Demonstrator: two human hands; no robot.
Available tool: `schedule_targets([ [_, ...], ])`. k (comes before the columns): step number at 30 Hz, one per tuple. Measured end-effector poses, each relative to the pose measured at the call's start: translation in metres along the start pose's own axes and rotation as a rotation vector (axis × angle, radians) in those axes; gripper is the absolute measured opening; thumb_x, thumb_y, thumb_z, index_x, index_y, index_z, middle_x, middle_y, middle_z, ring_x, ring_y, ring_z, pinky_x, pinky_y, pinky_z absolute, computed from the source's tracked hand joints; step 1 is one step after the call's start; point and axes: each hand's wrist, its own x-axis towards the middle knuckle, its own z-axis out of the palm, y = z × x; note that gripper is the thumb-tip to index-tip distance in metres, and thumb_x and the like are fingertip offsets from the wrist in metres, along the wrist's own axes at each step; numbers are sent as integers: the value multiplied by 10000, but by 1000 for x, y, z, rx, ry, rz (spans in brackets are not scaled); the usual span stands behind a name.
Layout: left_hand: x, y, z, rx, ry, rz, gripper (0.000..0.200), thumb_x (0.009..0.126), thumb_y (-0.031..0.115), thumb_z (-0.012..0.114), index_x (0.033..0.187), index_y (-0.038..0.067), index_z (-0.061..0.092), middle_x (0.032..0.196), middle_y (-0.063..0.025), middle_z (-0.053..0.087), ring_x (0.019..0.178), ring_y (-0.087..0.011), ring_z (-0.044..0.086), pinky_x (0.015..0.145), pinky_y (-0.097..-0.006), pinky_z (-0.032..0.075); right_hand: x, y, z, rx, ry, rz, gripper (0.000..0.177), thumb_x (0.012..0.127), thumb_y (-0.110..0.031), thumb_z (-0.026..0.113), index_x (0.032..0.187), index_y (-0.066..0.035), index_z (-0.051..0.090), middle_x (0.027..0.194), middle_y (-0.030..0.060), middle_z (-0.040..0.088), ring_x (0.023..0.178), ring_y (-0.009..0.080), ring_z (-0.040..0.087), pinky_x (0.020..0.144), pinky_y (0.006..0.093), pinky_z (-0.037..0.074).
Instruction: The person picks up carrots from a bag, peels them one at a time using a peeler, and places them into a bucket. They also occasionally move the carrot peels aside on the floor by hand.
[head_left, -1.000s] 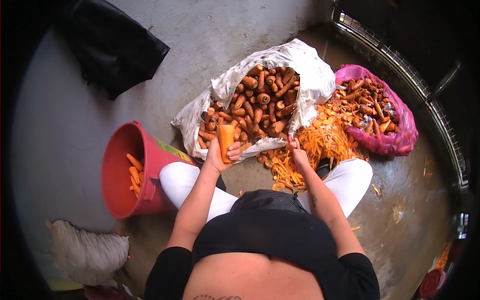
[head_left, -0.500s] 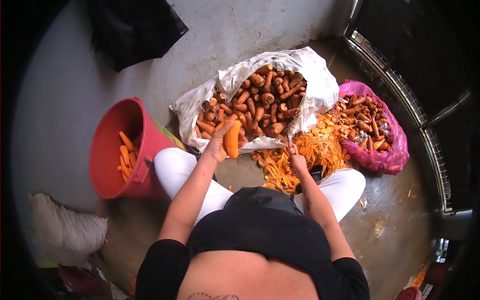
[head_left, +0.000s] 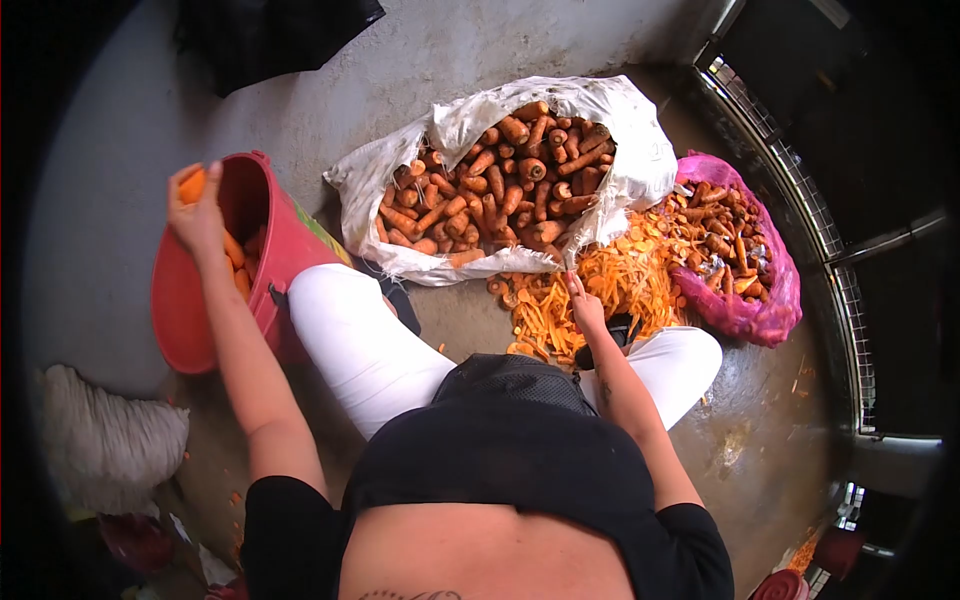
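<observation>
My left hand (head_left: 198, 215) is over the left rim of the red bucket (head_left: 285, 265), its fingers around a peeled orange carrot (head_left: 192, 186). More peeled carrots (head_left: 236, 262) lie inside the bucket. My right hand (head_left: 586, 303) is closed in front of the white sack (head_left: 640, 150), above a heap of orange peelings (head_left: 625, 270). A thin object, too small to make out, shows at its fingertips. Unpeeled carrots (head_left: 485, 200) fill the open sack.
A pink bag (head_left: 785, 290) of carrot pieces stands right of the peelings. A pale sack (head_left: 110, 440) lies at the lower left. Black plastic (head_left: 270, 40) hangs by the wall. A metal-edged grating (head_left: 800, 185) runs along the right.
My left hand has moved left with the peeled carrot, from the front of the white sack to the red bucket. My right hand stays near the peelings.
</observation>
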Motion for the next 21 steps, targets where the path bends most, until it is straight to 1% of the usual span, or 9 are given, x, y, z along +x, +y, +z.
schedule_targets([
  [1, 10, -8, -10, 205, 49, -9, 336, 746, 372, 756, 966, 146, 640, 905, -65, 632, 870, -243, 606, 759, -336, 478, -2, -3, 0, -32, -14, 41, 571, 891, -520, 497, 859, 31, 645, 557, 86, 537, 492, 180, 544, 499, 326, 415],
  [4, 34, -58, -20, 585, 22, -94, 382, 800, 492, 646, 1064, 217, 627, 1064, -92, 605, 994, -288, 582, 860, -415, 445, 6, 5, 6, -31, 39, -58, 592, 855, -533, 520, 711, 35, 603, 547, 118, 563, 458, 230, 572, 448, 342, 430],
  [7, 28, -87, -4, 938, 49, -72, 414, 846, 504, 558, 1158, 233, 592, 1204, -79, 543, 1100, -296, 533, 928, -500, 385, -7, -8, 1, 3, 52, -26, 571, 837, -525, 562, 721, 32, 610, 560, 100, 567, 502, 219, 577, 490, 344, 434],
  [10, 10, -74, 34, 765, -27, -30, 430, 865, 495, 514, 1199, 230, 576, 1242, -91, 513, 1127, -281, 512, 951, -554, 334, 2, 5, 6, 46, 42, -40, 489, 828, -469, 631, 737, 11, 621, 553, 34, 537, 487, 141, 510, 491, 308, 392],
  [13, -18, -64, 90, 421, -210, 180, 367, 839, 334, 622, 1125, 106, 607, 1177, -161, 538, 1112, -308, 511, 928, -378, 427, 7, 10, 6, -43, 76, -53, 393, 773, -377, 713, 747, 6, 628, 554, 17, 526, 482, 118, 480, 487, 301, 375],
  [15, -47, -39, 127, 281, -331, 172, 357, 837, 307, 627, 1120, 92, 607, 1132, -197, 543, 1101, -332, 507, 925, -411, 425, 11, 15, 8, -13, 64, -32, 362, 755, -346, 703, 781, 8, 637, 593, 46, 563, 532, 153, 526, 538, 317, 405],
  [16, -67, -38, 151, 220, -341, 138, 337, 835, 302, 637, 1108, 105, 617, 1025, -162, 584, 1008, -290, 530, 878, -382, 437, 14, 18, 8, 2, 58, -20, 349, 746, -331, 698, 798, 9, 642, 613, 60, 582, 556, 170, 549, 564, 325, 421],
  [18, -99, -21, 179, 144, -599, 2, 340, 839, 312, 631, 1093, 86, 619, 1002, -176, 590, 911, -293, 573, 802, -379, 466, 19, 21, 8, -94, 68, 5, 311, 738, -299, 678, 847, -8, 660, 644, 93, 616, 600, 209, 598, 603, 344, 447],
  [21, -151, -43, 219, 3, -1218, -81, 402, 832, 327, 631, 1097, 26, 605, 1056, -202, 613, 978, -318, 592, 811, -394, 476, 26, 22, 12, -178, 72, 33, 316, 745, -310, 666, 879, -24, 671, 665, 128, 632, 634, 245, 627, 621, 357, 461],
])
